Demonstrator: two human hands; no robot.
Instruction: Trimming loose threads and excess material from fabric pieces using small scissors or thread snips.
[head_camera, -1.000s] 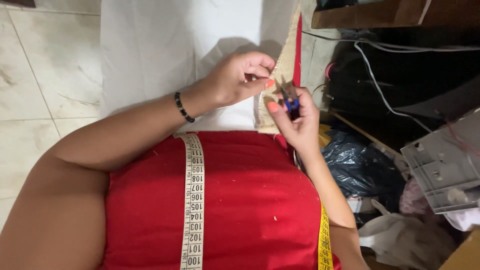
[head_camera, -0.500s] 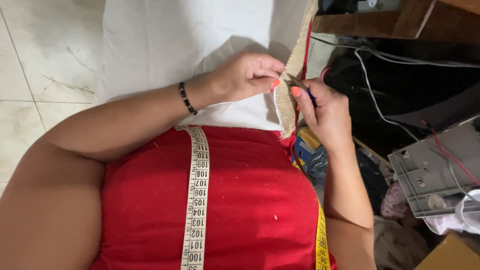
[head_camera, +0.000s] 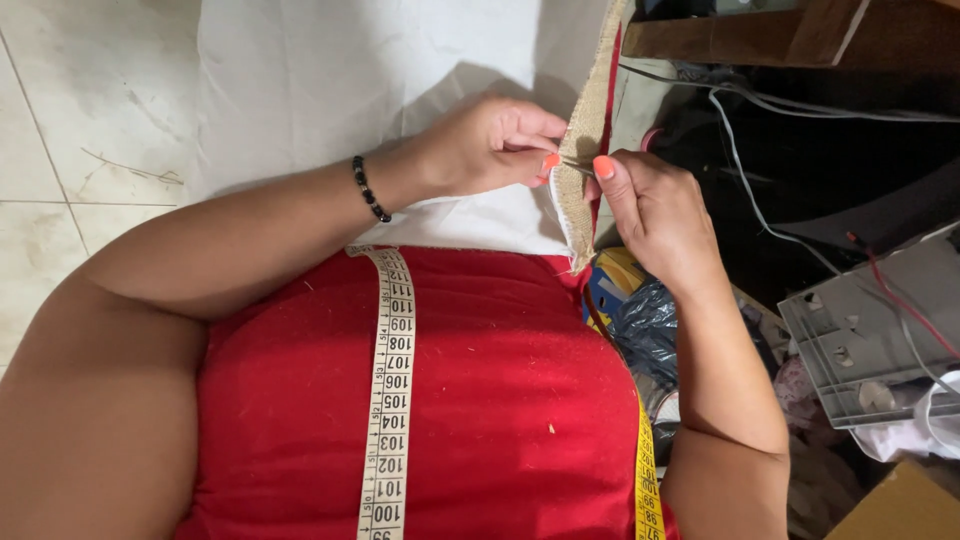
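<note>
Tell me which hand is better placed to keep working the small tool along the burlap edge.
Right, probably. The right hand already holds the thin metal tool with its tip at the burlap strip. The left hand pinches the white fabric beside that edge, seemingly steadying it.

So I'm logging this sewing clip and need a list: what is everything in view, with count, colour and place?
white fabric: one, white, spread above the lap
burlap strip: one, tan, edging the fabric, between both hands
small metal tool: one, silvery, at the strip, kind unclear
measuring tape: one, cream and yellow, draped over red top
bead bracelet: one, black, left wrist
cables: several, grey, upper right
grey machine part: one, right
floor tiles: pale, left
left hand: pinching the strip
right hand: holding the tool
</note>
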